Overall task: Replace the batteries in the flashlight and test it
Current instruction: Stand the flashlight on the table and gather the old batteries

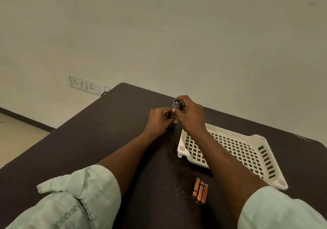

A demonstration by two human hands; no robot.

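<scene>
Starting big: dark brown table (113, 131) jammed against a plain wall, with a socket strip (85, 84) on the wall just off its far left corner. A white lattice tray (235, 151) sits toward the right edge, nothing visible in it.

Both forearms reach out from rolled pale-green sleeves toward the far middle of the table and meet over the flashlight (175, 107). It's small, dark and stubby, held upright or tipped slightly, long axis pointing away from the table, one grey end facing up.

The left hand (159, 120) has its fingers curled round the lower body. The right hand (189, 115) comes in from the tray side with fingers and thumb wrapped around the upper end, wrist cocked above the tray's far corner. So the hands are stacked along the same axis, right on top. My guess is a twist at the top end, screwing or unscrewing, can't tell which.

Three copper-coloured AAA batteries (200, 191) lie side by side, touching, near the front edge between the forearms, closer to the right arm.
</scene>
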